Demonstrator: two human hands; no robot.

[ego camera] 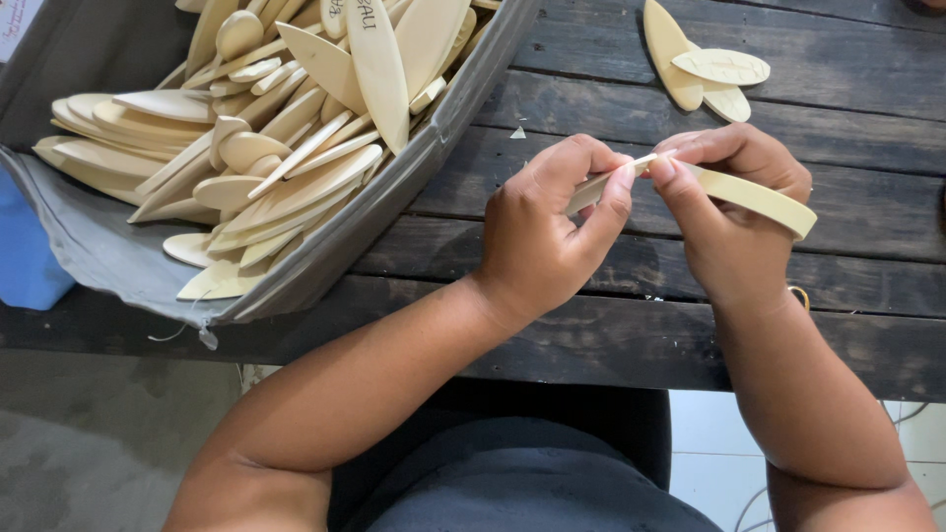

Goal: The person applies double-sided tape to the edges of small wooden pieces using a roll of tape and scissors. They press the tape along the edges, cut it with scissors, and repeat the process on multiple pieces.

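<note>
A pale wooden blade (754, 195), long and flat, is held edge-up at right of centre in the frame, just above a dark plank bench (867, 89). The left hand (547, 232) pinches its near end, thumb and fingers closed tight on the wood. The right hand (734, 212) clamps it from the other side, fingertips meeting the left hand's at the blade's upper edge, while the free end juts out to the right past the knuckles. Both forearms rise from the bottom of the frame.

At upper right, three more flat pieces (705, 69) lie overlapped on the bench: one plain and long, two leaf-shaped with carved veins. A small pale chip (517, 132) lies on the planks near upper centre.

A grey bin (414, 167) fills the upper left, tilted toward the bench edge and heaped with pale wooden spoons, spatulas and leaf shapes (286, 148), too many and too tangled to count. Several carry dark lettering. A blue object (28, 258) shows at the left edge beside the bin. A thin yellow band (796, 293) peeks out behind the right wrist. At bottom centre sits the person's dark-clothed lap (522, 473).
</note>
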